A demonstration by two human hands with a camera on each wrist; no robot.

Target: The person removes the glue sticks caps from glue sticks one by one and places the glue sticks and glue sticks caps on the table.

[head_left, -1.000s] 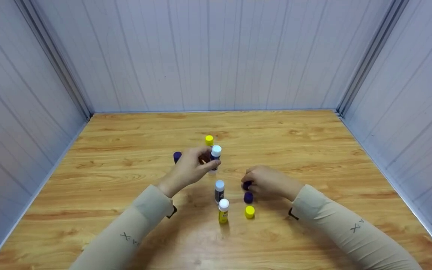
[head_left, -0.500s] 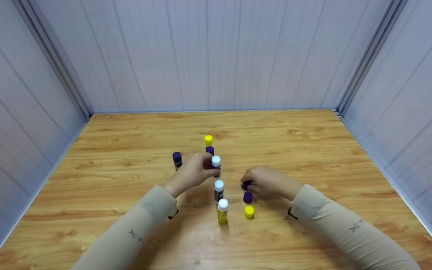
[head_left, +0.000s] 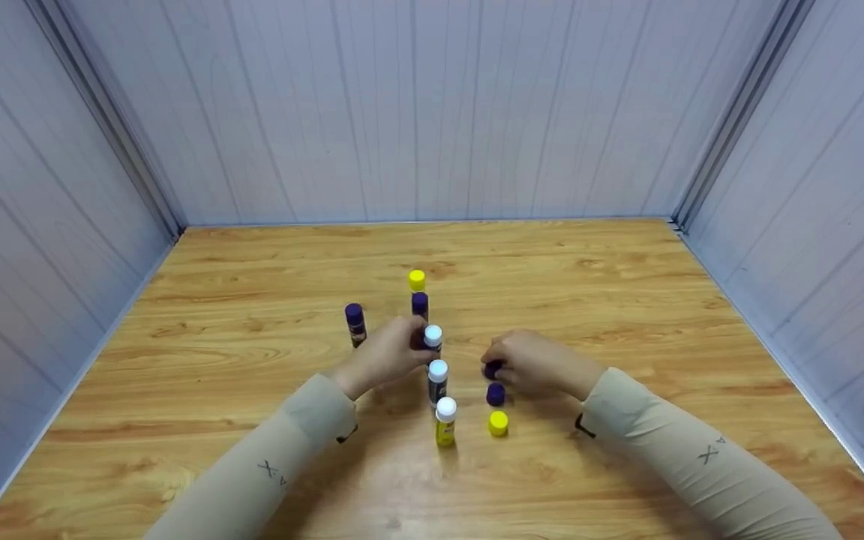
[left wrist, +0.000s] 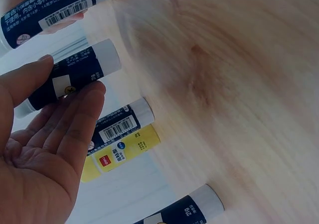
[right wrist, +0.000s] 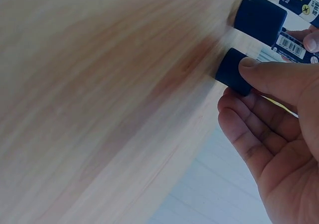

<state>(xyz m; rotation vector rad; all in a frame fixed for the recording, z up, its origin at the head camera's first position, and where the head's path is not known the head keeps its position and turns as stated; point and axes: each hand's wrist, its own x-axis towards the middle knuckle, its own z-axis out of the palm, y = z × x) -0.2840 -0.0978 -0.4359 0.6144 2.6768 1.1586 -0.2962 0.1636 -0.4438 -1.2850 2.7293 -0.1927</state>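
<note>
Left hand (head_left: pixel 385 354): gripping a white-topped cylindrical glue stick with a dark-blue label (left wrist: pixel 79 67), thumb one side, fingers the other. Stick upright; base contact with the wood-grain table (head_left: pixel 627 285) cannot be told. Side hold presumably keeps it vertical and its white top free. Right hand (head_left: pixel 544 365): pinching a short dark-blue plastic-looking cap (right wrist: pixel 228 69) low, probably to keep its place in the cap row. Nearer the person in that row: a second dark-blue cap (head_left: pixel 496 395), then a yellow round cap (head_left: pixel 499 424). Just in front of the held stick: a white-topped dark-blue stick (head_left: pixel 438 386), then a white-topped yellow stick (head_left: pixel 445 433). Versus 1.0 s ago: held stick closer to those two, dark-capped cylindrical stick (head_left: pixel 420 302) behind it now exposed; right hand essentially unmoved.
</note>
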